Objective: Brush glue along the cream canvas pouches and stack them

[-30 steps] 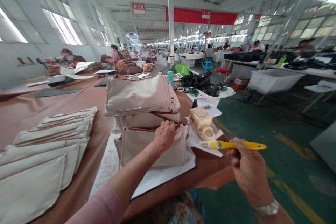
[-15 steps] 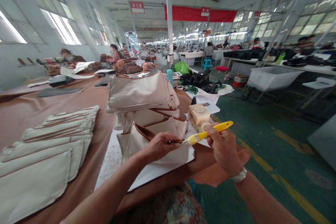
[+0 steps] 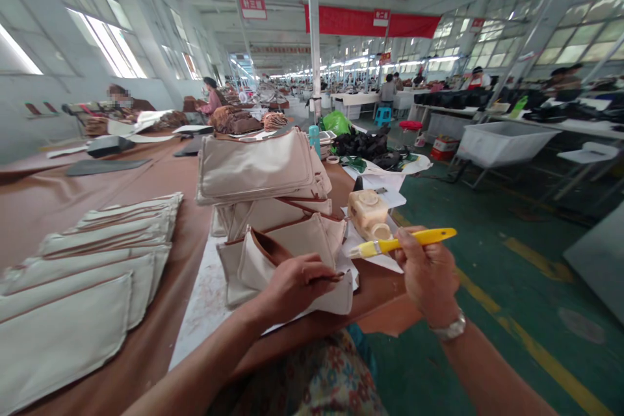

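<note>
My left hand (image 3: pixel 305 283) is closed on the edge of a cream fabric pouch (image 3: pixel 336 299) with brown lining, pinching it near its right corner. My right hand (image 3: pixel 429 273) grips a yellow-handled paintbrush (image 3: pixel 390 245); its pale bristles point left, a little above and apart from the pinched edge. Just beyond the brush stands a stained, yellowish plastic container (image 3: pixel 368 211) with a round opening at its front. More cream pouches (image 3: pixel 258 169) are piled behind my left hand. White paper (image 3: pixel 195 312) lies under the pile.
Overlapping cream pieces (image 3: pixel 63 331) lie in a row on the brown-covered table (image 3: pixel 160 175) at left. A blue bottle (image 3: pixel 314 138) and black material (image 3: pixel 363 146) stand beyond the pile. Right of the table are the green floor (image 3: pixel 487 260) and a white bin (image 3: pixel 504 143). Other people sit farther off.
My right hand has drawn the paintbrush right, away from the pinched edge. My left hand has moved slightly down and right with the pouch's edge.
</note>
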